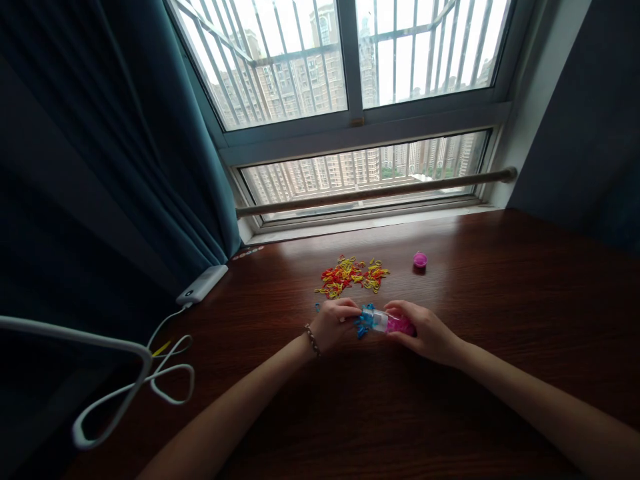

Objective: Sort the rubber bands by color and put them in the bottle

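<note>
In my right hand (425, 330) is a small clear bottle (381, 321), lying on its side with its mouth to the left. Pink pieces show inside its right end, partly covered by my fingers. Small blue pieces (363, 331), perhaps paper clips, lie around and under the bottle's mouth. My left hand (336, 323) is closed with its fingertips at those blue pieces; what they pinch, if anything, is hidden. Just beyond the hands sits a loose pile of small red and yellow looped pieces (345, 275), also like paper clips.
A round pink cap (420, 261) stands on the brown wooden table (280, 400), right of the pile. At the left edge a white power strip (203, 285) trails a looped white cable (173, 401). A blue curtain (165, 133) and a barred window (360, 180) border the table.
</note>
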`<state>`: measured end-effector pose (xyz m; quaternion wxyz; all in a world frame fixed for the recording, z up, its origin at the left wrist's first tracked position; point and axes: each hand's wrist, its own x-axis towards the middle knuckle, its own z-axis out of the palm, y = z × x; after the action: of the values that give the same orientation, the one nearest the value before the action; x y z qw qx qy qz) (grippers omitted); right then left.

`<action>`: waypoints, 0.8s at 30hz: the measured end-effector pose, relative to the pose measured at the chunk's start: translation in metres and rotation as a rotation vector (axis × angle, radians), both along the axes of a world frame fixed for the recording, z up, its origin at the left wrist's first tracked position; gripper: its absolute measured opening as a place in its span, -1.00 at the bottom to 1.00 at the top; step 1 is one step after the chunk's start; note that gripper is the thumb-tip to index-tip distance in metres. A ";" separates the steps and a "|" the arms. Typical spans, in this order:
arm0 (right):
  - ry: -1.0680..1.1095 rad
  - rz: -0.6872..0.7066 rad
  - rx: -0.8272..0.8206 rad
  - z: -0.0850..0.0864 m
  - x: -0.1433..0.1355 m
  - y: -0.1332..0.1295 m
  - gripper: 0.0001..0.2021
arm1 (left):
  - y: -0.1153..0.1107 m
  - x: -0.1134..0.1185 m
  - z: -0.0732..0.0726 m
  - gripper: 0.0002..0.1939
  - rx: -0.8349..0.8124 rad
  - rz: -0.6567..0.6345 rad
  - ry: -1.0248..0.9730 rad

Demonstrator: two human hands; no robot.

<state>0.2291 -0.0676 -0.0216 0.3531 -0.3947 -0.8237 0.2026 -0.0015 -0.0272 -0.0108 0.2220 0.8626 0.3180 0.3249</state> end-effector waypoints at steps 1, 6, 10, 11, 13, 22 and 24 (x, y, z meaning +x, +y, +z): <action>-0.013 0.001 -0.001 0.000 -0.001 0.000 -0.65 | 0.000 0.001 0.000 -0.85 -0.014 0.020 0.024; -0.014 0.007 -0.050 0.001 -0.004 0.000 -0.66 | -0.001 0.003 0.002 -0.84 -0.104 0.181 0.035; 0.024 0.021 -0.093 0.001 -0.004 0.001 -0.66 | 0.001 0.000 0.006 -0.81 -0.177 0.148 -0.001; 0.034 0.024 -0.102 0.001 -0.003 0.001 -0.66 | 0.001 -0.001 0.007 -0.81 -0.200 0.119 -0.019; 0.050 0.028 -0.117 0.002 -0.003 0.002 -0.67 | 0.000 -0.003 0.009 -0.83 -0.226 0.046 -0.042; 0.096 0.044 -0.149 0.003 -0.003 0.001 -0.67 | 0.000 -0.003 0.004 -0.75 -0.410 -0.013 -0.239; 0.095 0.047 -0.149 0.003 -0.003 0.001 -0.67 | 0.001 -0.003 0.002 -0.70 -0.463 0.004 -0.328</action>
<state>0.2262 -0.0671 -0.0188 0.3569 -0.3905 -0.7976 0.2900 -0.0050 -0.0263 -0.0093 0.4608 0.7244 0.3452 0.3792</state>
